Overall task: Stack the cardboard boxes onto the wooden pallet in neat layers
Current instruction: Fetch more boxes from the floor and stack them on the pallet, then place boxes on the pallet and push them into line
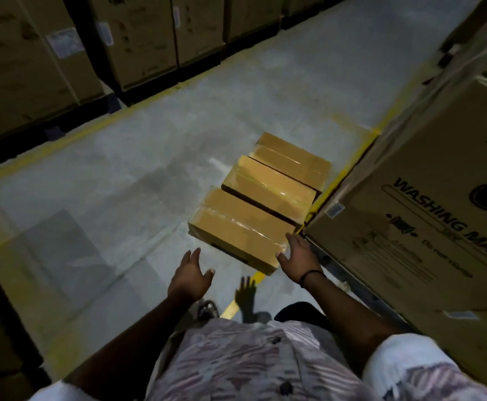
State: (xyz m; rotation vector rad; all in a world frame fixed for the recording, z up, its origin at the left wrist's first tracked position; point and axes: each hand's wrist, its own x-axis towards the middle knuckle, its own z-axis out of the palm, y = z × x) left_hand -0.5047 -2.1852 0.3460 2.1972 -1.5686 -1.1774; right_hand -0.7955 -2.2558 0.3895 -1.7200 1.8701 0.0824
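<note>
1. Patterned shirt fabric (254, 363) fills the bottom of my view, with both my bare forearms reaching forward over the concrete floor (97, 180).
2. My left hand (190, 274) hangs in the air with fingers spread, gripping nothing, just short of the nearest box (238, 227) and apart from it.
3. My right hand (298, 257) is open too, its palm and fingers laid against the near right corner of that box; it presses rather than clasps. A dark band circles that wrist.
4. Three taped cardboard boxes sit in a row on the floor, running away from me: the nearest one, a middle box (268, 185) set slightly apart, and a far box (293, 160) touching the middle one.
5. A yellow floor line (338, 180) runs beside them on the right.
6. Just beyond it stands a big carton (416, 215) printed "WASHING MACH…".
7. More large cartons (138, 39) line the far side of the aisle.
</note>
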